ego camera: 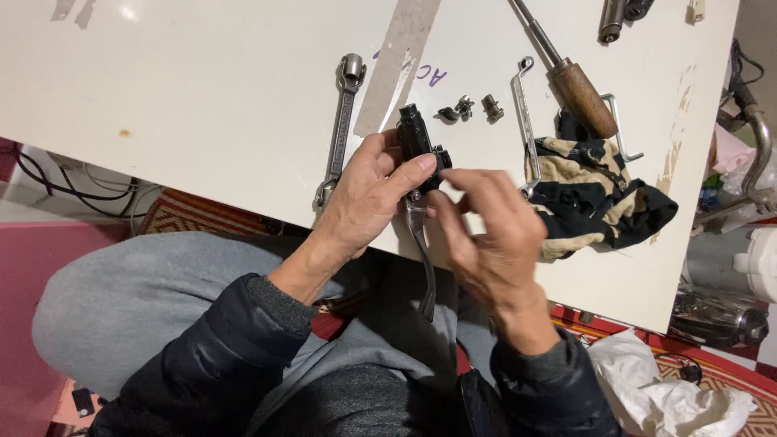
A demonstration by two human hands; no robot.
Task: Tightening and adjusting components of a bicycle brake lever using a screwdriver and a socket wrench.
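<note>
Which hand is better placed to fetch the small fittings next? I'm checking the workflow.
Probably the right hand. The left hand grips the black lever assembly, so it is busy. The right only touches that assembly with its fingertips, and the fittings lie just beyond it on the table.

left hand (368, 194) grips black lever assembly (418, 154) | right hand (494, 235) touches it

The white tabletop (186, 73) lies open to the far left, with room to reach across. Nearer the middle, a long steel ring spanner (340, 129) lies just left of both hands. Beyond them sit small metal fittings (469, 108). To the right the way is crowded: a thin bent steel wrench (524, 113), a wooden-handled tool (579, 95), and a crumpled black-and-tan striped rag (603, 198).
</note>
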